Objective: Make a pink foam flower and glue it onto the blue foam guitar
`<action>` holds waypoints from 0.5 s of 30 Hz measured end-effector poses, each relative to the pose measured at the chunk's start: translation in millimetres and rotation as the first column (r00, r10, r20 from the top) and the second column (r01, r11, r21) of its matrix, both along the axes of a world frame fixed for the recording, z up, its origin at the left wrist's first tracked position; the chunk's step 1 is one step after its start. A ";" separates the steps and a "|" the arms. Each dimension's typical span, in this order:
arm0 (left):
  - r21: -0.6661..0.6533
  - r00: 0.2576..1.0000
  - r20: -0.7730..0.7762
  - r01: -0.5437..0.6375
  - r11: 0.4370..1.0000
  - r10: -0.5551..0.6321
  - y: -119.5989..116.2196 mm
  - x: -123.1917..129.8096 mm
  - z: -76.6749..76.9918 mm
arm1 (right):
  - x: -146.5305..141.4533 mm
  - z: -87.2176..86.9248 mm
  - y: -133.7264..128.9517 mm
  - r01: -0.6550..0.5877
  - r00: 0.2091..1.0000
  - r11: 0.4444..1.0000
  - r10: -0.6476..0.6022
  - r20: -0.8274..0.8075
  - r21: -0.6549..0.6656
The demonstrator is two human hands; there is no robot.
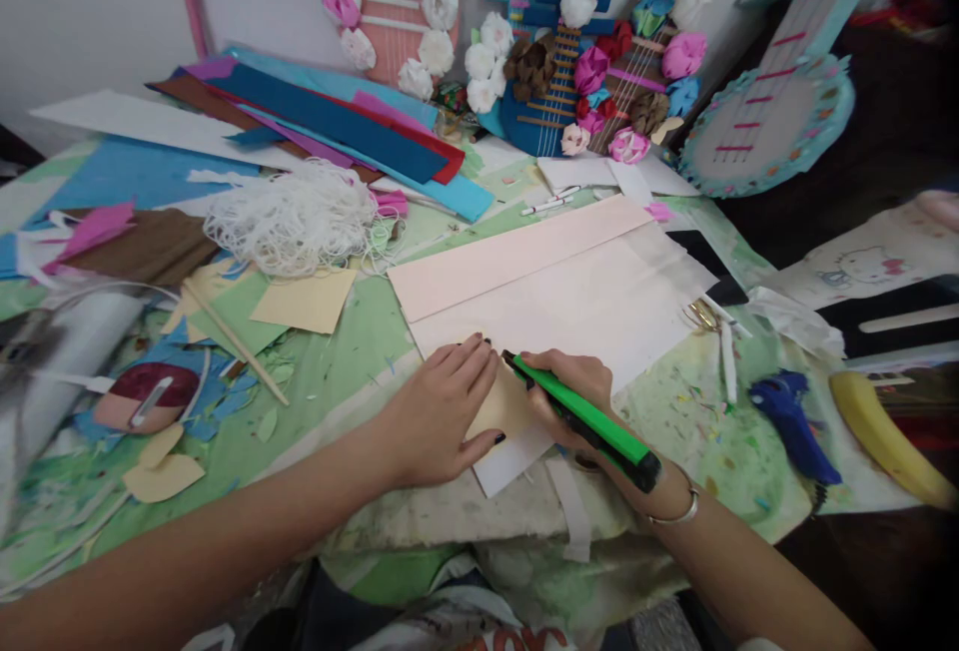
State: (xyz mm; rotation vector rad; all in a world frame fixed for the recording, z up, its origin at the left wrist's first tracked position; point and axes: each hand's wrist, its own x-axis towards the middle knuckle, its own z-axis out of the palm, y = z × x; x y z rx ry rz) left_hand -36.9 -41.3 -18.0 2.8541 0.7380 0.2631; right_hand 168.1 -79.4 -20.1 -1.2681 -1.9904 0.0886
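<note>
My left hand [448,409] lies flat on pale paper, its fingers stretched out over the sheet's left part. Close beside its fingertips, my right hand [573,386] is wrapped round a green and black box cutter [591,416]. The cutter's tip points up and left toward the left fingers; its blade is too small to make out. Under both hands are a white sheet [569,302] and a small cream piece [498,421] at the front. A pale pink strip of paper [516,257] lies along the sheet's far edge.
Left are a tangle of white string [296,217], coloured paper sheets [330,112], a wooden stick [236,341] and a computer mouse [146,396]. On the right lie a blue glue gun [795,426] and a banana [891,436]. Flower-decorated paper guitars [550,112] stand behind.
</note>
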 end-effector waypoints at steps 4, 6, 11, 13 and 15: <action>0.002 1.000 -0.003 0.006 1.000 -0.006 0.6 0.1 1.5 | 0.5 -2.2 -0.2 0.001 1.000 1.000 -0.001 0.004 0.002; 0.001 1.000 -0.014 0.007 1.000 -0.007 0.7 0.0 2.5 | 1.2 -5.1 -0.2 0.005 1.000 1.000 -0.005 0.021 0.023; 0.003 1.000 -0.020 0.016 1.000 -0.016 0.6 -0.4 2.9 | 0.8 -5.1 0.6 0.006 0.999 0.998 -0.009 0.046 0.069; 0.012 1.000 -0.017 0.018 1.000 -0.018 0.6 -0.5 2.5 | 0.1 -2.6 0.6 0.001 0.999 0.998 -0.004 0.049 0.070; 0.019 1.000 -0.020 0.019 1.000 -0.019 0.6 -0.4 2.4 | 0.0 -1.0 0.0 -0.012 0.999 0.997 0.008 0.049 0.077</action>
